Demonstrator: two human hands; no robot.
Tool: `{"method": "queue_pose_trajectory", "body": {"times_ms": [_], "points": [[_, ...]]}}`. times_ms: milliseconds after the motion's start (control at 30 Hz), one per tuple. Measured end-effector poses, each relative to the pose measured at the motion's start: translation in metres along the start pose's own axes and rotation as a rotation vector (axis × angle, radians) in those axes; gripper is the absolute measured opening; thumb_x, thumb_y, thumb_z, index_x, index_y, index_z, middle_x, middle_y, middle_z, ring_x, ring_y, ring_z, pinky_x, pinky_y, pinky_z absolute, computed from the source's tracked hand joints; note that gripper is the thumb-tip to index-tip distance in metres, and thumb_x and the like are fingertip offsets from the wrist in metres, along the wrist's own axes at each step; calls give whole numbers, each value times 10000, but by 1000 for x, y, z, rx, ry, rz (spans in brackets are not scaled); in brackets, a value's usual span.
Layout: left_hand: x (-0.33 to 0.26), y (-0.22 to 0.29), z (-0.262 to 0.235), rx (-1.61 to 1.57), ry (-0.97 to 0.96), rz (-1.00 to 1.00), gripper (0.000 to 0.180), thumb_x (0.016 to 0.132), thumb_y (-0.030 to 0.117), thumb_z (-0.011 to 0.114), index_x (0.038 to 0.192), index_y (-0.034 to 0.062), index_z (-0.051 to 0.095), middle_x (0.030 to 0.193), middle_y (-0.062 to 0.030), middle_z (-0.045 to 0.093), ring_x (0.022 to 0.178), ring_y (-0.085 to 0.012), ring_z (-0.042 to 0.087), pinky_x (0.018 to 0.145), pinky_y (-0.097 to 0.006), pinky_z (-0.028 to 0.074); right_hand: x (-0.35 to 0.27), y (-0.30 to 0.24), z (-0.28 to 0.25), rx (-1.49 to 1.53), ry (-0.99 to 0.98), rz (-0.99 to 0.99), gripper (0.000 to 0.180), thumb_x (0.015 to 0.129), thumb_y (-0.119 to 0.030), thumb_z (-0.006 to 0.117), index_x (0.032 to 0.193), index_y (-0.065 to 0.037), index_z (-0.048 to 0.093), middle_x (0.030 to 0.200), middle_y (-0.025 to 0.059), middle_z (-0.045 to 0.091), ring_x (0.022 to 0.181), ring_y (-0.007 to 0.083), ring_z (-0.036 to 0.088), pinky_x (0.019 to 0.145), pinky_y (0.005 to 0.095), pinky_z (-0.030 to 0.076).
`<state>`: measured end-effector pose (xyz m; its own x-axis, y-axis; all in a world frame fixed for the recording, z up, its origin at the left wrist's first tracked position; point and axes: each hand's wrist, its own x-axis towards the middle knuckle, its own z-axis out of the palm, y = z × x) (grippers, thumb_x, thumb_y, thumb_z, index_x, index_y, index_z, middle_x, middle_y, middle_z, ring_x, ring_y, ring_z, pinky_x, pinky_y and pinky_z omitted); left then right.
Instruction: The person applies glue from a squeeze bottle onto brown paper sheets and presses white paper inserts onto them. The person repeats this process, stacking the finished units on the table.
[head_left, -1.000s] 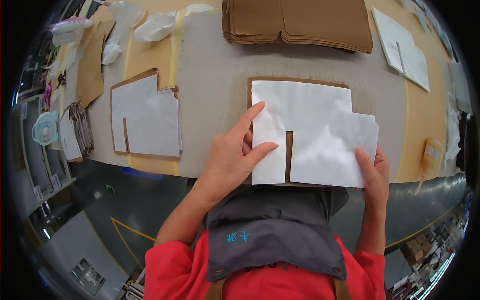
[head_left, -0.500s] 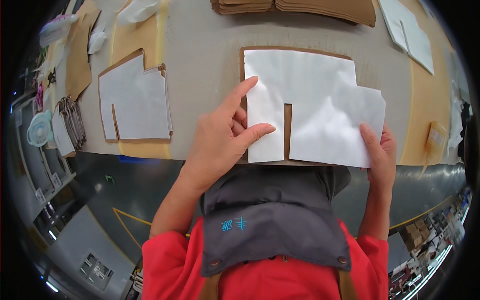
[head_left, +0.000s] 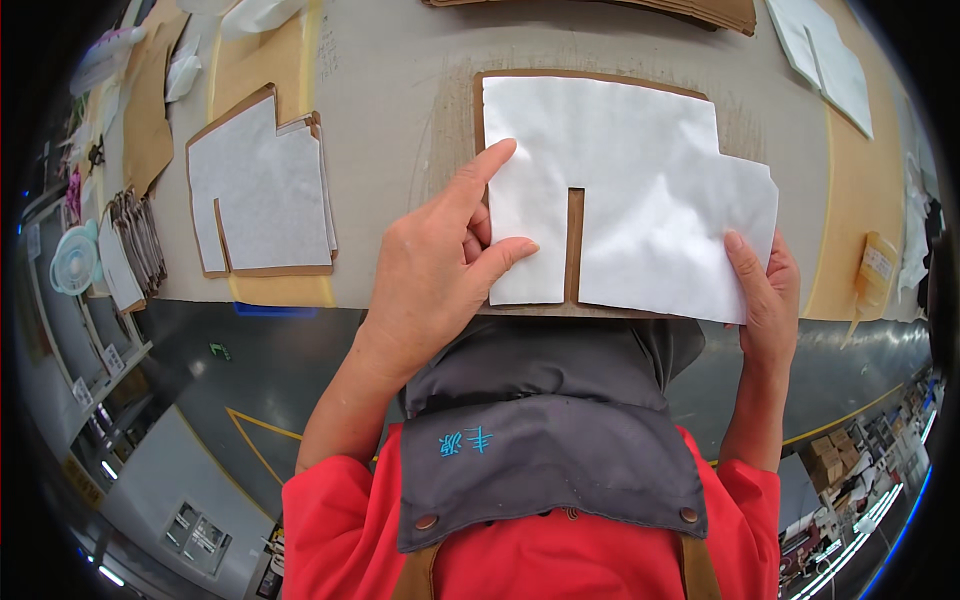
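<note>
A white fabric piece (head_left: 640, 190) with a narrow slot lies on a brown cardboard template (head_left: 575, 240) at the near edge of the worktable (head_left: 400, 100). My left hand (head_left: 440, 270) rests on the fabric's left part, index finger stretched out and thumb pressing near the slot. My right hand (head_left: 765, 295) pinches the fabric's lower right corner at the table edge. The template shows only as a thin brown border and through the slot.
A second white piece on its brown template (head_left: 260, 190) lies to the left. Brown cardboard sheets (head_left: 650, 8) are stacked at the far edge, white pieces (head_left: 825, 60) at the far right. A small fan (head_left: 75, 262) and a pile of brown papers (head_left: 130, 250) sit at the left.
The view has shifted, so the table and pieces appear higher in the picture. Both hands stay in the same places on the white fabric; my left thumb has slid slightly toward the slot.
</note>
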<state>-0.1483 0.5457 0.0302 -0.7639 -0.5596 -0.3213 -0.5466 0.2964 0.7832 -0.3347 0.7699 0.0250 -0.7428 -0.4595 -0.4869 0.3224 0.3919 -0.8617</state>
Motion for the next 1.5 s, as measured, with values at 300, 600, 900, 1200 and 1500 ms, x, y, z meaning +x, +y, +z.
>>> {"method": "queue_pose_trajectory", "body": {"times_ms": [300, 600, 900, 1200, 1500], "points": [[-1, -5, 4, 113, 43, 73, 743, 754, 102, 837, 1431, 170, 539, 687, 2, 501, 557, -83, 439, 549, -243, 422, -1, 2, -1, -23, -1, -25, 361, 969, -189, 648, 1251, 29, 589, 1005, 49, 686, 774, 44, 627, 638, 192, 488], [-3, 4, -1, 310, 146, 149, 558, 853, 115, 743, 1385, 162, 582, 855, -39, 545, 691, -169, 506, 640, -310, 458, -3, 9, 3, -124, 50, -180, 336, 965, -153, 654, 1236, 38, 593, 1039, 52, 683, 914, 82, 616, 810, 234, 495], [21, 27, 34, 245, 32, 612, 462, 838, 23, 708, 1290, 79, 625, 1116, -120, 582, 997, -291, 591, 839, -395, 509, -7, 6, 1, -315, 88, -235, 287, 952, -143, 667, 1161, 44, 606, 956, 76, 704, 865, 90, 624, 783, 252, 503], [56, 34, 79, 394, -58, 935, 420, 801, 56, 718, 1206, -8, 626, 1203, -126, 584, 1155, -309, 583, 966, -396, 506, -14, 10, -5, -239, 115, -246, 389, 957, -147, 670, 1279, 37, 556, 842, 48, 665, 741, 67, 584, 674, 235, 480], [56, 38, 79, 448, -70, 930, 419, 807, 76, 722, 1204, -14, 624, 1242, -131, 565, 1207, -305, 551, 996, -391, 489, -17, 10, -11, -435, 196, -207, 494, 923, -111, 693, 1360, 2, 493, 650, -14, 518, 576, 61, 460, 565, 218, 411]]}}
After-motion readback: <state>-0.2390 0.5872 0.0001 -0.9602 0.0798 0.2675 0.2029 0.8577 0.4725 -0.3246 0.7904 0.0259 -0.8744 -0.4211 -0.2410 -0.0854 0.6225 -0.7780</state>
